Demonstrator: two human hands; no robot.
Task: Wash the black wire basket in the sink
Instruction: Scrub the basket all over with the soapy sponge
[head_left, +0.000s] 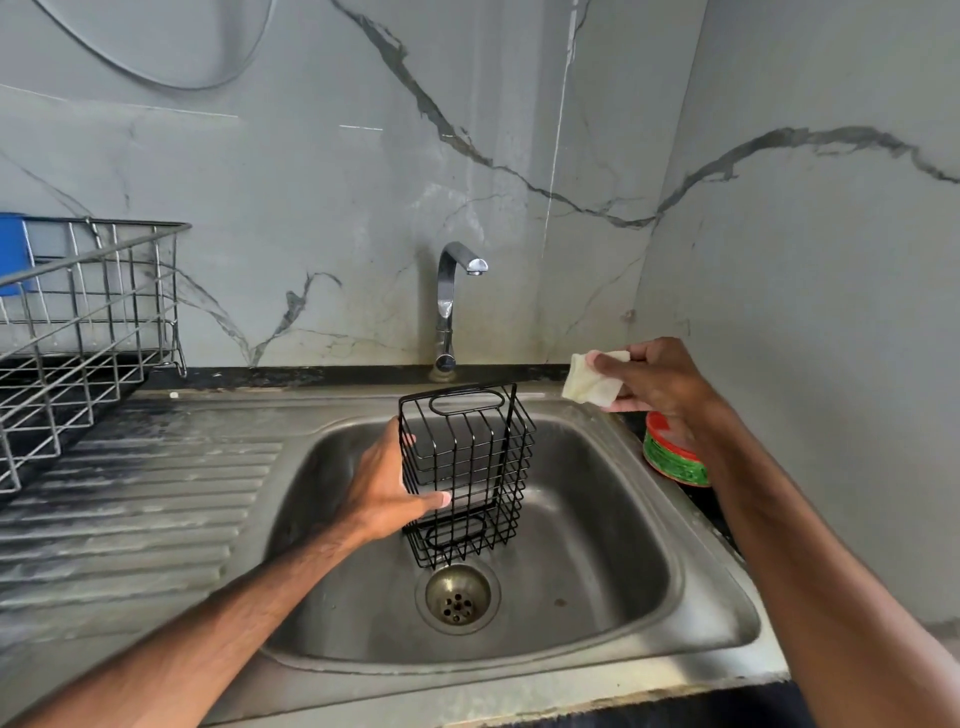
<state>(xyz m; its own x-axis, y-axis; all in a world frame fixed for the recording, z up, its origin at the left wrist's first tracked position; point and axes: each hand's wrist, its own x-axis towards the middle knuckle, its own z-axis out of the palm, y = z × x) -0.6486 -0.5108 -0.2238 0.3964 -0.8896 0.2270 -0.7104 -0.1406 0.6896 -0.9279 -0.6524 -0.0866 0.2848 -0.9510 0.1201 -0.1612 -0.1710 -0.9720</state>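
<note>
Head view. "Where's the black wire basket (465, 470)?"
"Upright over the steel sink (623, 613), just above the drain (458, 598). The left hand (382, 488) grips its side, thumb across the front wires."
"And the right hand (657, 379)?"
"Pinching a pale sponge (592, 382) above a red-and-green tub (675, 457) beside the sink's right rim."

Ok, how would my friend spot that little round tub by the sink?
Find the steel sink in the middle, then follow its rim to the right side. There, just beneath the right hand pinching a pale pad, sits the round tub. It is the only red-and-green thing there; its neighbours are grey steel and dark counter.
</note>
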